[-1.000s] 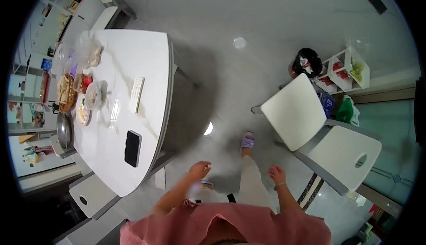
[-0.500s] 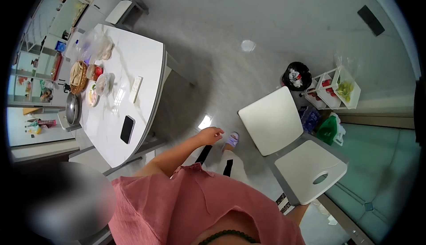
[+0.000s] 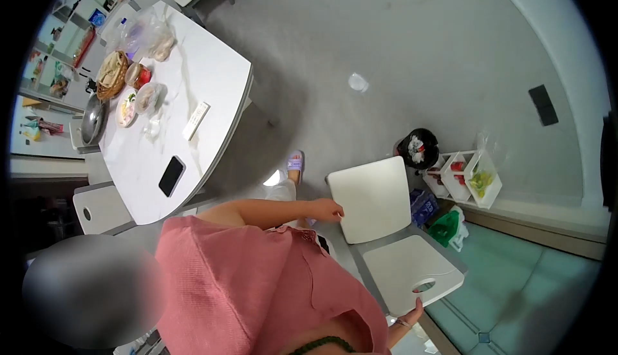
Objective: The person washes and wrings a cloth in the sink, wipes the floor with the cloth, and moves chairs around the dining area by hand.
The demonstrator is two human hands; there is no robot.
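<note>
My right hand [image 3: 412, 314] is closed on the edge of a white chair's backrest [image 3: 393, 268], close to its oval handle hole. The chair's pale seat panel [image 3: 373, 194] extends forward from the backrest. My left hand [image 3: 331, 211] is beside the near edge of the seat, its fingers loosely bent with no object visible in them; whether it touches the seat, I cannot tell. Under my left arm, a foot in a lilac slipper [image 3: 295, 162] is on the grey floor.
To the left, a white table [image 3: 215, 75] bears a phone [image 3: 172, 176], a remote [image 3: 196, 121], a basket [image 3: 112, 75] and food containers. A black bin [image 3: 402, 149] and white rack [image 3: 492, 191] stand beyond the chair, with bags [image 3: 444, 228] on the floor.
My left hand has moved right to the chair seat. My right hand has come into view at the backrest. The chair appears lower and further left in view, and a foot has stepped forward.
</note>
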